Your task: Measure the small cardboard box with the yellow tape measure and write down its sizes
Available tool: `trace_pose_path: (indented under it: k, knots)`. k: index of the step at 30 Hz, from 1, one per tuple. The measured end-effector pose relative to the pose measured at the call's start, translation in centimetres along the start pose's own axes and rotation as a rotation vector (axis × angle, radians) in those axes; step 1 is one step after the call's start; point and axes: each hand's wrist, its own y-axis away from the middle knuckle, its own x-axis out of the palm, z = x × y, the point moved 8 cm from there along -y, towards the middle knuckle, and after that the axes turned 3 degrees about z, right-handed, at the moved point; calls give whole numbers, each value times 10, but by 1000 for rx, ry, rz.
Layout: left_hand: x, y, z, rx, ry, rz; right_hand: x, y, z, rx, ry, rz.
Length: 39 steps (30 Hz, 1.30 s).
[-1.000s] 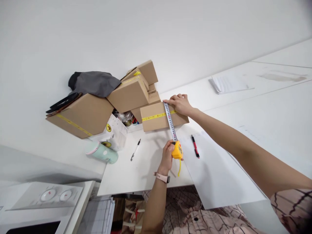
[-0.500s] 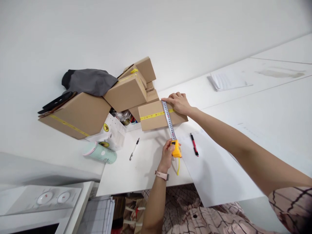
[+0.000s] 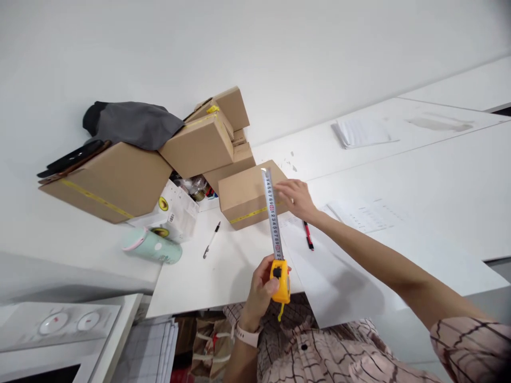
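Note:
My left hand [image 3: 261,292] grips a yellow tape measure [image 3: 281,281] near the table's front edge, thumb close to its black button. The silver blade [image 3: 273,213] sticks out away from me, its free end over the top of a cardboard box [image 3: 245,189]. This box shows a plain top, with a strip of yellow tape along its front side. At the box's right end is my right hand [image 3: 296,198], fingers loosely extended and apart, partly behind the blade. Whether its fingertips touch the box I cannot tell. A red and black pen [image 3: 308,235] lies below that hand.
More cardboard boxes [image 3: 199,146] stand stacked at the back left, with a dark grey cloth [image 3: 138,125] on top. A mint-green bottle [image 3: 155,246] lies at the left. A black and white pen [image 3: 211,240], a large paper sheet [image 3: 335,287] and a paper stack [image 3: 361,133] are on the table.
My left hand has drawn the tape measure towards me, and its blade end has left the box's far edge. The box has turned, its taped face now at the front. My right hand has moved nearer.

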Motion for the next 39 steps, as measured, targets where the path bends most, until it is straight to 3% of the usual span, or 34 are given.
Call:
trace_pose_path:
  k: [3,6,9,11,14,16,18,20,22,25,28,31,34,36,39]
  knots:
    - [3,8,8,-54,-171,63,-42,15,-13,305,-440,-78]
    - [8,11,18,-116,-310,128,-75,38,-6,388,-682,-40]
    - [13,8,27,-151,-379,120,-91,72,-2,421,-711,-112]
    - [14,2,27,-133,-392,38,-78,98,4,438,-697,-83]
    - [17,-9,15,-42,-413,-79,-33,129,20,407,-650,152]
    - [17,-16,4,13,-462,-123,-14,140,22,352,-461,245]
    - [12,-23,-8,52,-552,-192,-9,139,7,380,-174,247]
    - [1,-31,-19,85,-708,-286,-9,132,-20,494,105,239]
    - [-11,-42,-27,106,-922,-359,-3,122,-44,584,292,306]
    - [-28,-62,-29,70,-1223,-409,19,107,-61,559,416,472]
    - [-45,-79,-23,-16,-1387,-421,33,104,-64,489,423,566]
    - [-55,-84,-17,-53,-1438,-403,22,111,-67,484,161,514]
    - [-50,-82,-17,31,-1492,-427,-3,123,-71,531,-359,387]
    - [-32,-84,-14,140,-1487,-388,-20,127,-70,540,-595,299]
    - [14,-96,8,264,-1382,-102,-39,124,-67,569,-647,111]
